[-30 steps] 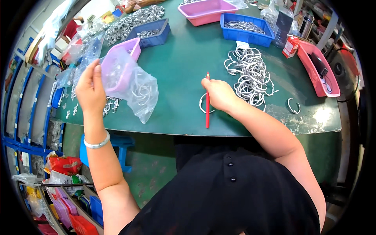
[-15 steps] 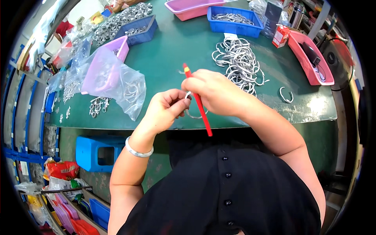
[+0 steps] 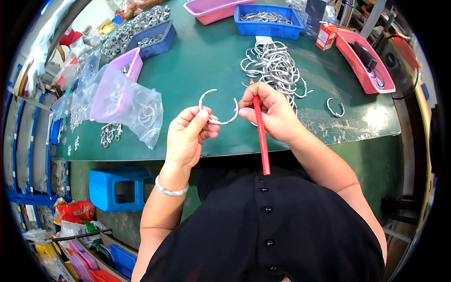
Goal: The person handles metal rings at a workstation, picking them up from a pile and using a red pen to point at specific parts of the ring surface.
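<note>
My left hand pinches a silvery open ring, shaped like a C, between thumb and fingers above the table's near edge. Its gap faces up and away from me. My right hand is closed round a slim red stick-like tool, perhaps a pencil or a handle, whose lower end points back toward my body. The right thumb and fingertip are close to the ring's right end; whether they touch it I cannot tell. A heap of similar rings lies just beyond my right hand, and one single ring lies apart at the right.
A blue bin of rings stands behind the heap. A pink tray with a black device and a red box are at right. At left, a clear bag drapes over a lilac bin. A blue stool stands below.
The ring has come up into plain view with its gap turned upward. My hands have moved apart, and the red tool has shifted right with my right hand. The whole view has shifted slightly.
</note>
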Demonstrator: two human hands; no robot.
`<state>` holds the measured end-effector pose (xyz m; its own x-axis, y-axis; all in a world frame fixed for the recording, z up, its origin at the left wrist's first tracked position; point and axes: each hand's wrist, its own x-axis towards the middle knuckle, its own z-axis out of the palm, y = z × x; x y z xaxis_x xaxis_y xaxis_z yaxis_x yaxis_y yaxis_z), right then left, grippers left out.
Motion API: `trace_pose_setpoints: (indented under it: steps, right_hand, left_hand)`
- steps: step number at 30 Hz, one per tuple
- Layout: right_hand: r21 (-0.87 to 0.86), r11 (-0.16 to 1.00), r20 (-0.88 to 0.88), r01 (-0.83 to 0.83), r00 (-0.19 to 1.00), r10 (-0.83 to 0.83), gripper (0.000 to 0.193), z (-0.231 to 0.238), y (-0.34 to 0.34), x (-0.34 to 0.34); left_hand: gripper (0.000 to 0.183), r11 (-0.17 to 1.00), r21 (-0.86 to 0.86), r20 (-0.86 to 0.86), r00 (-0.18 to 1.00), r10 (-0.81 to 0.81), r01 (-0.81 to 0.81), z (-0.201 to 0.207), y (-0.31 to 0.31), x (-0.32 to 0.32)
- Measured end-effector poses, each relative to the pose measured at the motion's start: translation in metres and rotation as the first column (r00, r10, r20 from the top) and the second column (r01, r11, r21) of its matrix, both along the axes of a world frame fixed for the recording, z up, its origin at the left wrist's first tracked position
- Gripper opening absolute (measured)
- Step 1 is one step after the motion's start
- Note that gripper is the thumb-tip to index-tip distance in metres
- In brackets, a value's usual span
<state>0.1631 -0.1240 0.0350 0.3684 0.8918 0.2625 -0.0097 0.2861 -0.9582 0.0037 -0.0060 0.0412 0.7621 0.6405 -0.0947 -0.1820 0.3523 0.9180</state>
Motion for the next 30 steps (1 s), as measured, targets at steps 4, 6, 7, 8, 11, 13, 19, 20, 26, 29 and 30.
trace_pose_setpoints:
  steps: [4, 6, 7, 8, 11, 13, 19, 20, 26, 29, 30]
  right_hand:
    - [0.012, 1.000, -0.032, -0.009, 0.999, 0.010, 0.016, -0.002, 0.001, -0.001]
    - [0.009, 1.000, -0.031, -0.007, 0.999, 0.007, 0.016, -0.002, 0.000, -0.001]
    - [0.015, 1.000, -0.025, -0.001, 1.000, 0.002, 0.016, -0.002, 0.000, -0.001]
    - [0.022, 1.000, -0.019, 0.004, 1.000, -0.004, 0.016, -0.003, 0.000, -0.001]
    - [0.041, 0.999, 0.019, 0.032, 0.999, -0.033, 0.016, -0.005, -0.002, 0.000]
    - [0.083, 0.991, -0.019, 0.109, 0.994, -0.108, 0.016, 0.002, -0.003, -0.006]
    - [0.323, 0.945, 0.335, 0.052, 0.928, -0.166, 0.018, 0.016, -0.012, 0.002]
    - [0.299, 0.954, 0.310, 0.020, 0.944, -0.117, 0.018, 0.015, -0.012, 0.000]
    - [0.277, 0.960, 0.288, 0.044, 0.949, -0.126, 0.014, 0.008, -0.011, -0.006]
    - [0.269, 0.963, 0.330, 0.032, 0.936, -0.124, 0.012, 0.008, -0.010, -0.007]
    - [0.276, 0.961, 0.338, 0.027, 0.933, -0.123, 0.012, 0.009, -0.010, -0.007]
  left_hand:
    - [0.011, 0.999, -0.044, 0.025, 1.000, -0.010, 0.012, 0.001, -0.002, 0.001]
    - [0.010, 0.999, -0.049, 0.019, 1.000, -0.007, 0.008, 0.001, -0.003, 0.001]
    - [0.010, 0.999, -0.054, 0.014, 1.000, -0.004, 0.005, 0.001, -0.004, 0.001]
    - [0.010, 0.998, -0.055, 0.013, 1.000, -0.004, 0.005, 0.001, -0.004, 0.001]
    - [0.011, 0.998, -0.060, 0.023, 1.000, -0.009, 0.010, 0.000, -0.005, 0.002]
    - [0.011, 0.999, -0.049, 0.038, 0.999, 0.004, -0.002, 0.000, -0.004, 0.001]
    - [0.011, 1.000, -0.007, 0.007, 1.000, -0.008, 0.008, 0.005, -0.006, 0.002]
    - [0.011, 1.000, -0.009, 0.007, 1.000, -0.009, 0.009, 0.006, -0.007, 0.002]
    - [0.011, 0.997, 0.077, 0.023, 1.000, -0.010, 0.008, 0.011, -0.012, 0.002]
    - [0.012, 0.997, 0.079, 0.032, 0.999, -0.010, 0.007, 0.013, -0.014, 0.001]
    - [0.012, 0.995, 0.098, 0.027, 1.000, 0.004, -0.006, 0.014, -0.015, 0.001]
